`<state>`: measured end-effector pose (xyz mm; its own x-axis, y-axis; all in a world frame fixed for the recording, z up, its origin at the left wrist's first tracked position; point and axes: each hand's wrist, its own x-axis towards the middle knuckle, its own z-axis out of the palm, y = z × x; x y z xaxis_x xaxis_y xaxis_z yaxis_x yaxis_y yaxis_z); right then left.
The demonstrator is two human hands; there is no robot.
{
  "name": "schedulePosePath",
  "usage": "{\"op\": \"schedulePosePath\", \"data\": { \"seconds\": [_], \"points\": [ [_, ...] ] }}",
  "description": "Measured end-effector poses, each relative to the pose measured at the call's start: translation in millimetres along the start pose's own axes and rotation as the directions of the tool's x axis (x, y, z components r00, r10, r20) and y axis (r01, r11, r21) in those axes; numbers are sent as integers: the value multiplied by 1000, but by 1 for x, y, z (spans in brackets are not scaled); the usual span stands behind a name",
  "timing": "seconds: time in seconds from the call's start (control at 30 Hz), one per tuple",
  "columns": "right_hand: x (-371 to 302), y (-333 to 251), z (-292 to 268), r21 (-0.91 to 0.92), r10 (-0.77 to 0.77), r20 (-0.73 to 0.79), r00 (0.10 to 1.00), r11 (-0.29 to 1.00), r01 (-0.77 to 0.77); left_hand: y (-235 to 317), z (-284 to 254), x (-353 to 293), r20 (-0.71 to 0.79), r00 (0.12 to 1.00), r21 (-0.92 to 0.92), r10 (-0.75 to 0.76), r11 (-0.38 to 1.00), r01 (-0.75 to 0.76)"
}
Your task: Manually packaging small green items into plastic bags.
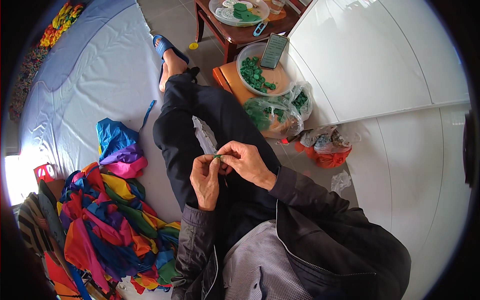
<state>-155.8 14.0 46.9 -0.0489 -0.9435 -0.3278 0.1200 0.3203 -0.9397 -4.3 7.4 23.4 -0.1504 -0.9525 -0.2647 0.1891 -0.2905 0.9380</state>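
Observation:
Over my lap, both hands meet at the fingertips around a small green piece (217, 156). My left hand (204, 183) is closed, pinching it between thumb and fingers. From the other side my right hand (249, 163) pinches the same piece, its fingers pressed close together. Most of the piece is hidden by the fingertips, so its exact kind cannot be made out; its colour matches the small round green plastic parts (253, 75) in the clear tub. A pale strip of material (204, 135) lies on my dark trousers just beyond the hands.
Ahead to the right, a clear round tub (276, 86) has a phone (274, 51) propped on it. Plastic bags (280, 114) of green parts sit beside it. Behind is a wooden chair (232, 37). Multicoloured fabric (107, 220) heaps at left; a white panel (370, 55) stands right.

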Motion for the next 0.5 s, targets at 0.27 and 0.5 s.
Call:
{"op": "schedulePosePath", "data": {
  "seconds": [0.27, 0.5],
  "points": [
    [-1, -5, 1, 20, -2, -22, 1000, 1000, 2, 1, -4, -1, 10, 1000, 42, -21, 999, 21],
    [0, -6, -3, -43, 25, 49, 999, 999, -23, -1, -4, -1, 2, 1000, 79, 23, 997, -23]
  ]
}}
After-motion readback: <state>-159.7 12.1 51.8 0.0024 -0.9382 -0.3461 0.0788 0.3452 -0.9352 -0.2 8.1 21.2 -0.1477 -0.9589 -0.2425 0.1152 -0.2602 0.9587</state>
